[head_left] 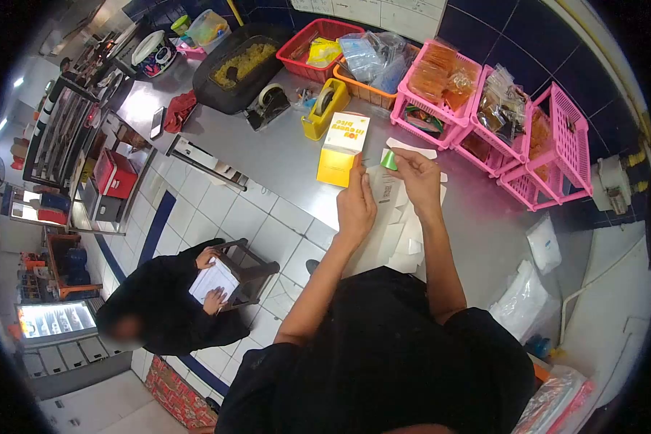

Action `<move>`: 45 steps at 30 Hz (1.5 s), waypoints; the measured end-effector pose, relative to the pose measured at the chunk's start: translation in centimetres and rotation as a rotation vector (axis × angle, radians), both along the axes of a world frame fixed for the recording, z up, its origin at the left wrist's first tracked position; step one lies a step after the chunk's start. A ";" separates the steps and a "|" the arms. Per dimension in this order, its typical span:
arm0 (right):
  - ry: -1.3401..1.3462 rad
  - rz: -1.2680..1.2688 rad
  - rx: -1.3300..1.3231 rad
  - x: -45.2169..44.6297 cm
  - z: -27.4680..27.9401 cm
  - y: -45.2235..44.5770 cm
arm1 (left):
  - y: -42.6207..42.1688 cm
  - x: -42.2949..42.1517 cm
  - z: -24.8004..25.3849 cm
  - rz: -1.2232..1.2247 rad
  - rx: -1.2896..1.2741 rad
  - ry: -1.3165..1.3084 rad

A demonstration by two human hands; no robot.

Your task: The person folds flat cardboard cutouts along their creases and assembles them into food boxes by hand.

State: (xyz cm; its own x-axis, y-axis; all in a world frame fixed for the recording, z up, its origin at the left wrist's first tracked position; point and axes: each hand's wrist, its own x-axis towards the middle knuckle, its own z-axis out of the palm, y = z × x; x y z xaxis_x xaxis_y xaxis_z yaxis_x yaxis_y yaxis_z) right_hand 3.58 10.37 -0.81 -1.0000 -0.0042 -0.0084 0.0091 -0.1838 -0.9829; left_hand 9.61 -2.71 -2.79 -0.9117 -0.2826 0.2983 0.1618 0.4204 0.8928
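My right hand (pixel 418 181) pinches a small shiny green piece (pixel 389 160), like a sticker, between thumb and fingertips. My left hand (pixel 356 206) is upright with its fingers stretched out, beside the right edge of a yellow-and-white carton box (pixel 338 155). Whether it presses on the box cannot be made out. The box stands on the metal counter with printed lettering on its white part. Beneath and between my hands lie flat, unfolded white cartons (pixel 398 231), partly covered by my forearms.
A yellow tape dispenser (pixel 325 108) stands behind the box. Pink baskets (pixel 477 119) with packets line the right back, beside red (pixel 296 52) and orange baskets (pixel 372 81). A black tub (pixel 231 72) of yellow food stands farther left. A seated person (pixel 173 300) holds papers at lower left.
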 end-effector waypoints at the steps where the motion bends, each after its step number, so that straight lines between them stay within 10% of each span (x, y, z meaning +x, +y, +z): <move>1: -0.055 0.011 -0.039 0.5 0.1 0.0 | -0.1 0.2 -0.1 0.016 0.040 0.003; 6: -0.075 0.085 -0.022 2.0 -0.3 0.6 | -0.6 0.6 -1.5 -0.004 0.563 -0.006; 18: 0.070 0.106 -0.102 5.2 -1.3 -1.1 | 0.1 2.3 1.5 -0.061 0.815 0.004; 39: 0.164 0.068 -0.130 6.8 -1.2 -3.0 | 0.7 3.7 1.6 -0.019 0.762 0.130; 45: 0.152 0.039 -0.120 7.2 -1.4 -2.8 | 0.9 3.6 1.4 0.020 0.266 0.251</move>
